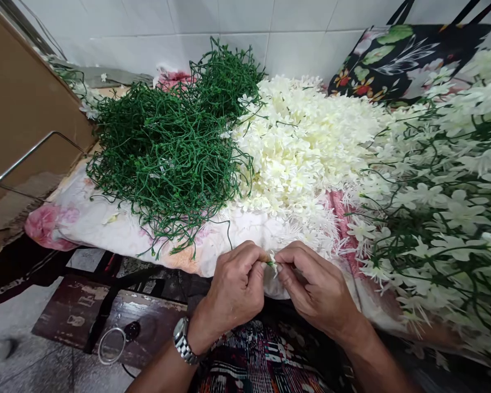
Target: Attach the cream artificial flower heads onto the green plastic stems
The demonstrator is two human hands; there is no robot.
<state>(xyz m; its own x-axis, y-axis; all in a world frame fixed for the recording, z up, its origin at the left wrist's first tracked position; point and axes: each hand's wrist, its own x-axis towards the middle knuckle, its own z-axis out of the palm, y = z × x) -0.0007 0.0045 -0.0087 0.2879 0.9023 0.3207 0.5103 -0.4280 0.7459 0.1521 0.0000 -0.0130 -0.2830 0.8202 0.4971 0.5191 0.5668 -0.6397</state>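
My left hand (239, 284) pinches a thin green artificial stem (269, 263) between thumb and forefinger. Facing it, my right hand (317, 286) pinches a small white piece (274, 268) at the stem's tip, which looks like part of an artificial flower. The fingertips of both hands nearly meet above the front edge of a flower-printed cloth (245, 226). Beyond my left hand lies a large tangled heap of green stems (167, 147). A pile of loose cream-white blossoms (298, 147) spreads out behind my right hand.
White flowers on green stems (454, 218) are heaped along the right side. A black floral bag (413, 63) leans against the tiled wall (245, 19). At left stand a cardboard box (24, 109) and a bent metal handle (28, 155). A clear cup (112, 345) sits low at left.
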